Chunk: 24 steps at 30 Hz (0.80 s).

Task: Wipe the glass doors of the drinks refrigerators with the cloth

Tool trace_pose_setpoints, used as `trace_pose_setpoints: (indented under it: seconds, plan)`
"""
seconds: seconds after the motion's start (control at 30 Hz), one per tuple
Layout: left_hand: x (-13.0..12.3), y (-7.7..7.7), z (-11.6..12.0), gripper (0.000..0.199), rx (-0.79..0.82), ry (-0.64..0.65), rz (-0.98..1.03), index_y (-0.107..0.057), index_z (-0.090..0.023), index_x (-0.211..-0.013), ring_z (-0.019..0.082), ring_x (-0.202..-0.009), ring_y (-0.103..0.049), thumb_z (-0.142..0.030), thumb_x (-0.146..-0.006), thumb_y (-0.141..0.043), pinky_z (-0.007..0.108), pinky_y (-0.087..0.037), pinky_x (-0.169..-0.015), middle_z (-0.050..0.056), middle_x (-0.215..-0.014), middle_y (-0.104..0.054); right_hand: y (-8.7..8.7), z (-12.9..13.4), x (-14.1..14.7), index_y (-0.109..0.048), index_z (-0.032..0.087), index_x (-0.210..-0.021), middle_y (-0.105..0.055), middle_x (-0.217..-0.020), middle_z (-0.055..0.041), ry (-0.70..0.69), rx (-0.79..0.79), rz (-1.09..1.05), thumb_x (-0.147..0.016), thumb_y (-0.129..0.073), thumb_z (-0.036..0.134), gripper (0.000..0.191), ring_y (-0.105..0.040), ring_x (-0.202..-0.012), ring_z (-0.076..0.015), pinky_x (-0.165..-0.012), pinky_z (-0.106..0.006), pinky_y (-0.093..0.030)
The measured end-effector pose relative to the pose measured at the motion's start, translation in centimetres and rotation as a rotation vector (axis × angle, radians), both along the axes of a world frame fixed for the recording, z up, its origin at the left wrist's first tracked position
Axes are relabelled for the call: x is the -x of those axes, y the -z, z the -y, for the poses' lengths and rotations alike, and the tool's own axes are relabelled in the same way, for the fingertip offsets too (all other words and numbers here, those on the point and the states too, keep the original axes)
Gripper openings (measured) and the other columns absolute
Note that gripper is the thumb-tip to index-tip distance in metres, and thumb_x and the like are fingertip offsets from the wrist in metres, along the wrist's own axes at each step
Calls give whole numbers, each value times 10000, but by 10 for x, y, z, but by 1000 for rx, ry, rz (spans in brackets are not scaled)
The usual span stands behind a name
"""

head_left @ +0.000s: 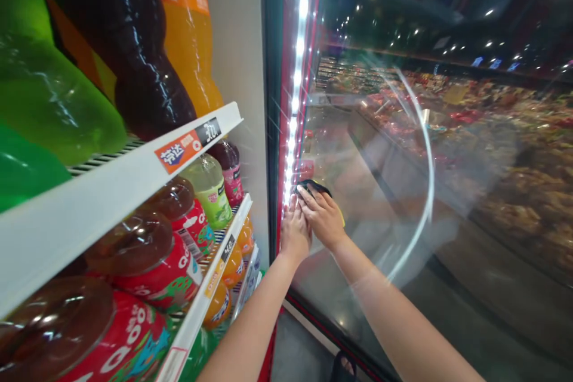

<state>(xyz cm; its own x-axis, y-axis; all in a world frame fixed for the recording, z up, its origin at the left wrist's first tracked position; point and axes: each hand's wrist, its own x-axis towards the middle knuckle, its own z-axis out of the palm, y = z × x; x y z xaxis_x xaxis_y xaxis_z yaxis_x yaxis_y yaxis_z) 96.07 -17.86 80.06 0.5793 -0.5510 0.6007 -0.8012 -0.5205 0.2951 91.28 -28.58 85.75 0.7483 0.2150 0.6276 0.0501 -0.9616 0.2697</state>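
My right hand (323, 215) lies on a dark cloth (317, 185) with a yellow edge, pressed against the glass door (385, 185) of a drinks fridge. Most of the cloth is hidden under the palm and fingers. Close beside it, my left hand (295, 233) rests with outstretched fingers on the door's red inner frame, by the lit LED strip (295, 80). The two hands touch or overlap slightly. No object shows in the left one.
To the left, fridge shelves (120, 197) hold large soda bottles (188, 54) and red-labelled juice bottles (134, 328). The door stands swung outward. Through its glass, blurred, appear store displays (505, 149). A dark shoe (344, 367) is on the floor below.
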Motion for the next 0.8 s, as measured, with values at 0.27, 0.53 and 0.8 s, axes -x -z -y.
trace_pose_setpoints:
  seconds: [0.27,0.53,0.8]
  plan:
    - [3,4,1,590,51,13,1,-413,-109,-1480,317,-1506,-297,-118,-891,-446,553,-381,-1185,183,-1510,-501,0,4,3,-668,225,-1276,-488,-1534,-16,-29,5,-15,-989,-576,227,301,-459,-1413,-238,-1109,-407,-428]
    - [18,-37,27,660,142,109,41,-228,-128,-1564,290,-1542,-182,-135,-935,-428,534,-305,-1235,167,-1608,-362,-32,19,31,-497,283,-1476,-457,-1547,-3,89,-66,158,-1029,-487,246,449,-429,-1437,-235,-1131,-402,-398]
    - [44,-10,38,728,87,176,58,-148,-138,-1591,301,-1518,-222,-86,-918,-419,534,-392,-1188,177,-1598,-367,-5,40,68,-499,276,-1475,-500,-1520,-1,105,-14,127,-1026,-483,221,452,-478,-1400,-222,-1116,-382,-421]
